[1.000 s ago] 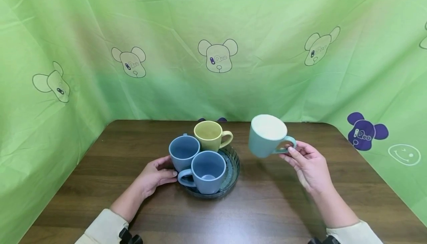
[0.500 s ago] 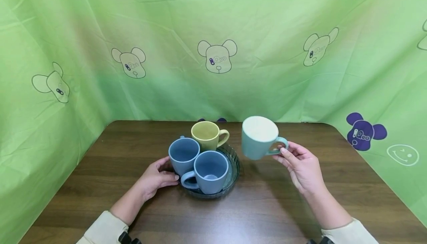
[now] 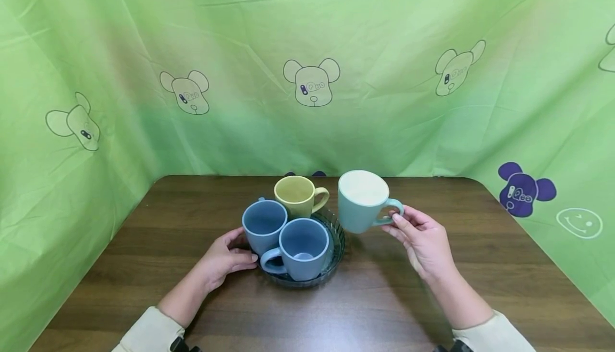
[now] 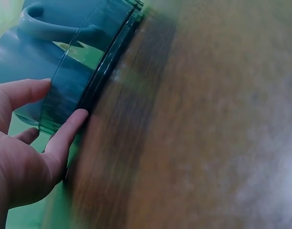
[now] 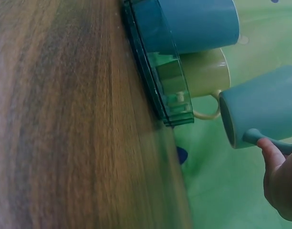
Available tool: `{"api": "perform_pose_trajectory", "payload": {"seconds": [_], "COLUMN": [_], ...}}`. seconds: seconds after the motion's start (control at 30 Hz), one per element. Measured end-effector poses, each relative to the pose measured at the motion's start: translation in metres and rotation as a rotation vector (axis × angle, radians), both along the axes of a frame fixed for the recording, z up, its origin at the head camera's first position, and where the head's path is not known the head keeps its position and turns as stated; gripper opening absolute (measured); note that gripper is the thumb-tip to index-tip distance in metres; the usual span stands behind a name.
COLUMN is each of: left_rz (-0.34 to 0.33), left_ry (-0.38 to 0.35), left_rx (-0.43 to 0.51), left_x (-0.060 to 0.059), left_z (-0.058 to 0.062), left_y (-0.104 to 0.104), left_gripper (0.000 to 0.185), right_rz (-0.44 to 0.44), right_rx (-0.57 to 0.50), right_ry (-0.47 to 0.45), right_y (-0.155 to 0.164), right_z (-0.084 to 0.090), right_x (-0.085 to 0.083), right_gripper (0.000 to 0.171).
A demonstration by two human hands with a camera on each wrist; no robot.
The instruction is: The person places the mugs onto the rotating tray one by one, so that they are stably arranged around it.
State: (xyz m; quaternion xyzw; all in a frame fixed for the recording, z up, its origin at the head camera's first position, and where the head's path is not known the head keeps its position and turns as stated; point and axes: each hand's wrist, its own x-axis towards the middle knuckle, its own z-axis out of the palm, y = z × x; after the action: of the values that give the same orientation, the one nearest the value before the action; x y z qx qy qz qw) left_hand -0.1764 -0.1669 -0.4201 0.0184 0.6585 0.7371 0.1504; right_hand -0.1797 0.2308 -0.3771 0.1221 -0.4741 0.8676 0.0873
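My right hand (image 3: 417,233) pinches the handle of a teal mug (image 3: 360,202) with a pale inside, holding it in the air just right of a round dark glass dish (image 3: 336,245). The same teal mug (image 5: 265,107) hangs above the dish (image 5: 160,71) in the right wrist view. On the dish stand two blue mugs (image 3: 264,224) (image 3: 302,248) and a yellow mug (image 3: 299,196). My left hand (image 3: 226,256) grips the dish's left rim (image 4: 96,81), thumb on the wall and a finger at its base.
The brown wooden table (image 3: 384,298) is rounded at its far corners. A green cloth printed with bear figures (image 3: 307,74) closes in the back and both sides. Bare tabletop lies in front of the dish and to its right.
My right hand has carried the teal mug leftward toward the dish, from well right of it to right beside the yellow mug. The left hand and dish have stayed put.
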Motion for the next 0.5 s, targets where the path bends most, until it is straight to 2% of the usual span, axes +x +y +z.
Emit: {"api": "perform_pose_trajectory", "payload": {"seconds": [0.2, 0.5], "left_rz": [-0.005, -0.052], "left_ry": [-0.001, 0.025], "left_rx": [-0.04, -0.099], "left_x": [0.001, -0.001], "left_z": [-0.003, 0.001], "left_y": [-0.002, -0.007], "left_gripper": [0.085, 0.081], "right_rz": [-0.007, -0.001], "right_rx": [0.013, 0.028], "right_ry": [-0.019, -0.04], "right_y": [-0.005, -0.011], "right_z": [-0.001, -0.002], "right_x": [-0.002, -0.005], "right_gripper": [0.025, 0.024]}}
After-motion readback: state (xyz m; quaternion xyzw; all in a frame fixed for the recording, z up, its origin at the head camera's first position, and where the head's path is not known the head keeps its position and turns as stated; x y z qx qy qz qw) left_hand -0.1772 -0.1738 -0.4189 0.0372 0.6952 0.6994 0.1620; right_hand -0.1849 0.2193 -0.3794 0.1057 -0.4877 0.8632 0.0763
